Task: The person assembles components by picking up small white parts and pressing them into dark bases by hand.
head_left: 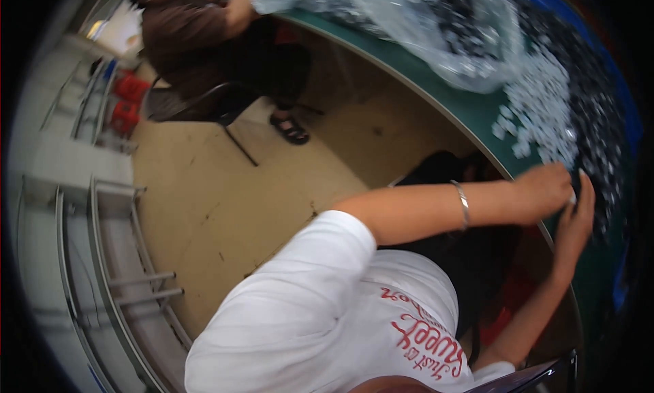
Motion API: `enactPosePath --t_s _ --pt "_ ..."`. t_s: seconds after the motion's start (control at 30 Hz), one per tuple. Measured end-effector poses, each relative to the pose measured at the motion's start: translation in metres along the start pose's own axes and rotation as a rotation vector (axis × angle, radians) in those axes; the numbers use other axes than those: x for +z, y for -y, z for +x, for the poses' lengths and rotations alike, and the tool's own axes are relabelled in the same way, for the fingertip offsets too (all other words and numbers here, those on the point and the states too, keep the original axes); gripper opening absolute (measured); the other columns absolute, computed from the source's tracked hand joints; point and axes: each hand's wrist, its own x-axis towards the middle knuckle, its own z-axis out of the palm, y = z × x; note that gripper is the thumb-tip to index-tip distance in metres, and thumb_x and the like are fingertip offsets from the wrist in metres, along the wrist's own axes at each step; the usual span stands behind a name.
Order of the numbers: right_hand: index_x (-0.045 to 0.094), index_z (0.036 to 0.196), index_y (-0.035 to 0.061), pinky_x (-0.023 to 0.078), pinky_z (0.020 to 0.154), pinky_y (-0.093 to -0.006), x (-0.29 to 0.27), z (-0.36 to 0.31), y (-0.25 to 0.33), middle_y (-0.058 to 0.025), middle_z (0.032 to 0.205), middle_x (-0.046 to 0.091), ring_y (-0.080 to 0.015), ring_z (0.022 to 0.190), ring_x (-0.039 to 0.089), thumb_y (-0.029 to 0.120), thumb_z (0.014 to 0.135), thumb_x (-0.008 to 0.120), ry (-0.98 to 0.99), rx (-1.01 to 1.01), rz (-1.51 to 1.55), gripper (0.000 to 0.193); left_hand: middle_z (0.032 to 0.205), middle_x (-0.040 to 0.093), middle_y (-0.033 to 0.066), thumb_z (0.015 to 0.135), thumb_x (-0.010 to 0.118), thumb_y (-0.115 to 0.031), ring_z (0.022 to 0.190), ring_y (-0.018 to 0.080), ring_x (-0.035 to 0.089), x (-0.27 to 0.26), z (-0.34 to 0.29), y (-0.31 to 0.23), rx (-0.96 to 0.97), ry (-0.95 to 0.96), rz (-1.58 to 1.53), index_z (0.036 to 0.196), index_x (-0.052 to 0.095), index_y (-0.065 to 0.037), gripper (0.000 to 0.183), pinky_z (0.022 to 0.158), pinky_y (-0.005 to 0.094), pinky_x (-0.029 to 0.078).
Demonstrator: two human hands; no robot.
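My left hand [545,193], with a silver bracelet on its wrist, is at the table's near edge with its fingers pinched together. A tiny bit of a small white piece [572,198] shows at its fingertips. Close against it is my right hand [576,219], its fingers bent toward the same spot; what they grip is hidden. Just beyond both hands lies a loose pile of small white plastic pieces [541,100]. A wide heap of small glossy black pieces [597,114] spreads along its right side.
The green tabletop [422,76] has a curved-looking edge. A clear plastic bag [480,76] of dark pieces lies farther along it. Another person [187,42] in a brown shirt sits on a chair at the far left. Metal frames [102,243] and red stools [128,100] stand by the wall.
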Motion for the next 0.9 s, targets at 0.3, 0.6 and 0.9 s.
enactPosePath --t_s 0.3,0.6,0.9 --pt "0.051 0.128 0.0013 0.042 0.096 -0.0367 0.003 -0.001 0.002 -0.0148 0.129 0.054 -0.0312 0.117 0.053 -0.007 0.087 0.045 0.022 0.08 0.008 0.043 0.092 0.058 0.0154 0.067 0.065 -0.01 0.092 0.0275 0.051 0.012 0.005 -0.006 -0.105 0.027 0.061 0.089 0.063 0.005 0.027 0.079 0.0318 0.044" --pt "0.05 0.128 0.0012 0.043 0.094 -0.0356 0.003 -0.003 0.0 -0.0139 0.129 0.053 -0.0303 0.118 0.053 -0.004 0.088 0.046 0.018 0.113 0.031 0.04 0.091 0.057 0.0158 0.069 0.063 -0.013 0.091 0.0273 0.051 0.016 0.006 -0.009 -0.088 0.111 0.197 0.088 0.062 0.006 0.026 0.079 0.0321 0.045" --pt "0.05 0.128 0.0006 0.042 0.094 -0.035 0.003 -0.004 0.003 -0.0136 0.129 0.053 -0.0288 0.118 0.052 -0.006 0.089 0.046 -0.091 0.032 0.145 0.04 0.09 0.057 0.0065 0.092 0.05 -0.013 0.065 0.0133 0.059 -0.036 -0.012 -0.052 -0.768 -0.056 -1.431 0.104 0.052 0.0 0.018 0.056 0.0266 0.047"
